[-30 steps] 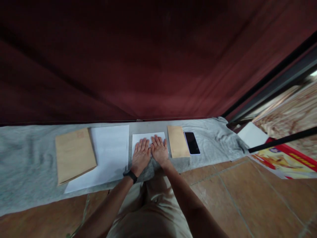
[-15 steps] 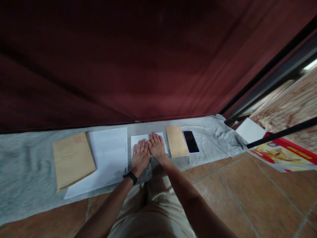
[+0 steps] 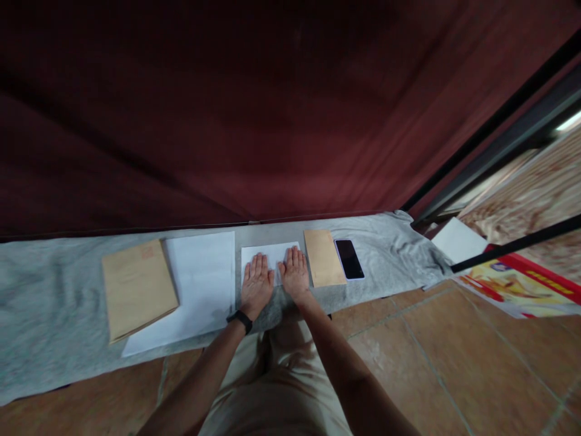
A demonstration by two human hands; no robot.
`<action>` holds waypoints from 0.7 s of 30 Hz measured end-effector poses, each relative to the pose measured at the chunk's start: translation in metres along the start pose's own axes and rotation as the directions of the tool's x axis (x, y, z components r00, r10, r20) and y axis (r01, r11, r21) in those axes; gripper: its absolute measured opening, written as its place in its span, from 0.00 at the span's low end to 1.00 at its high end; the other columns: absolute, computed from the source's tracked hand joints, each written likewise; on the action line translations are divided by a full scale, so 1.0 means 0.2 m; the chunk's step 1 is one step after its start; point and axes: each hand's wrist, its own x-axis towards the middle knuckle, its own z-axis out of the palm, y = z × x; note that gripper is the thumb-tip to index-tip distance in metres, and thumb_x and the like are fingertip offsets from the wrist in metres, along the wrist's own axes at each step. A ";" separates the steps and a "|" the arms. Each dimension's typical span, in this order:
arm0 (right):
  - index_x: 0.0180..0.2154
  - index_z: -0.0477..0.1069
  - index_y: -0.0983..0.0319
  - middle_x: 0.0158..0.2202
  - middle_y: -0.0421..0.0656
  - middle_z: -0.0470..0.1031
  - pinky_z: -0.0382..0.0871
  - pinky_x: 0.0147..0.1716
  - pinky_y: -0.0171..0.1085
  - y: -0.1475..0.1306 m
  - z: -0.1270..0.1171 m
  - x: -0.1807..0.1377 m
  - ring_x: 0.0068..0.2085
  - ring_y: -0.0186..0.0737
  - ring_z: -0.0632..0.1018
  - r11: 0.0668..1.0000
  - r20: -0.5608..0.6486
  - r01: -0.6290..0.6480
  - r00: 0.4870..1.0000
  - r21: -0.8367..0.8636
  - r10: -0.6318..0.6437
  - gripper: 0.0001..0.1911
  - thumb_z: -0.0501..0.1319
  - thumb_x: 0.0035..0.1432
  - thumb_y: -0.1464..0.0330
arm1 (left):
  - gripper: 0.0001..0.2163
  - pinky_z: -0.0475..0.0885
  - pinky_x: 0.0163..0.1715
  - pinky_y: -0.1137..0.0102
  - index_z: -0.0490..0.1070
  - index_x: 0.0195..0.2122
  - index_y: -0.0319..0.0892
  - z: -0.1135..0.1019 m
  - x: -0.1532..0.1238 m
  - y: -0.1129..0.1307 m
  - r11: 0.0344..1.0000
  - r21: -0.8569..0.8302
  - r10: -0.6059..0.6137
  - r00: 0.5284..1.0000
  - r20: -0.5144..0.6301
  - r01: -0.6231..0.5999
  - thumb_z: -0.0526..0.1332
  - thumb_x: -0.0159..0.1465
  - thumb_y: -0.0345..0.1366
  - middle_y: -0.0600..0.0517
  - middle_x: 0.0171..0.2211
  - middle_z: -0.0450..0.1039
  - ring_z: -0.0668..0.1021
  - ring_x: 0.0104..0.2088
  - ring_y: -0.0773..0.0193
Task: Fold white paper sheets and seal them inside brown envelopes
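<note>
A small white sheet of paper [image 3: 275, 254], which looks folded, lies flat on the grey cloth in front of me. My left hand [image 3: 256, 284] rests flat on its left part, fingers stretched out, with a dark band on that wrist. On the right part lies my right hand [image 3: 294, 274], also flat with its fingers extended. A gap shows between the two hands. Just right of the paper is a brown envelope [image 3: 324, 257]. Both palms hide the near edge of the paper in part.
A phone [image 3: 349, 259] lies right of the envelope. To the left, a stack of brown envelopes [image 3: 138, 290] overlaps large white sheets [image 3: 206, 278]. The grey cloth [image 3: 385, 254] covers a narrow bench before a dark red curtain [image 3: 272, 151]. A red and yellow box [image 3: 521, 281] is at right.
My hands have moved apart: the right hand has slid a little to the right, and they no longer touch each other. The paper stays in about the same place.
</note>
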 end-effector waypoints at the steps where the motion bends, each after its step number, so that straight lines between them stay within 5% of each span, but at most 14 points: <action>1: 0.70 0.52 0.76 0.71 0.64 0.52 0.54 0.68 0.55 0.00 0.00 -0.02 0.72 0.56 0.56 1.000 0.003 -0.004 1.000 0.003 0.004 0.33 0.48 0.74 0.60 | 0.28 0.52 0.70 0.51 0.56 0.69 0.25 0.00 0.00 0.00 1.000 -0.001 -0.009 1.000 -0.006 0.009 0.44 0.72 0.38 0.34 0.71 0.53 0.55 0.73 0.49; 10: 0.70 0.51 0.76 0.72 0.64 0.49 0.53 0.69 0.55 0.00 -0.04 -0.12 0.73 0.56 0.54 1.000 0.029 -0.021 0.999 -0.013 0.021 0.33 0.47 0.74 0.61 | 0.29 0.56 0.69 0.48 0.50 0.71 0.27 -0.03 -0.08 0.02 0.995 -0.040 -0.095 0.989 -0.113 0.091 0.44 0.72 0.35 0.32 0.70 0.55 0.56 0.72 0.49; 15: 0.71 0.50 0.76 0.73 0.63 0.47 0.51 0.68 0.56 0.01 -0.05 -0.12 0.73 0.57 0.53 1.000 0.028 0.003 1.000 0.014 -0.004 0.32 0.46 0.73 0.64 | 0.27 0.55 0.70 0.52 0.53 0.71 0.32 -0.01 0.01 0.13 0.993 -0.087 0.071 0.996 -0.049 -0.075 0.44 0.72 0.35 0.38 0.71 0.56 0.55 0.73 0.53; 21: 0.71 0.51 0.75 0.72 0.63 0.50 0.52 0.68 0.56 0.01 -0.03 -0.12 0.73 0.55 0.55 1.000 0.026 -0.013 1.000 0.024 0.012 0.30 0.45 0.72 0.68 | 0.27 0.53 0.71 0.54 0.57 0.70 0.33 0.04 0.12 0.13 0.995 -0.052 0.092 0.994 0.061 -0.089 0.44 0.73 0.39 0.40 0.70 0.59 0.58 0.72 0.55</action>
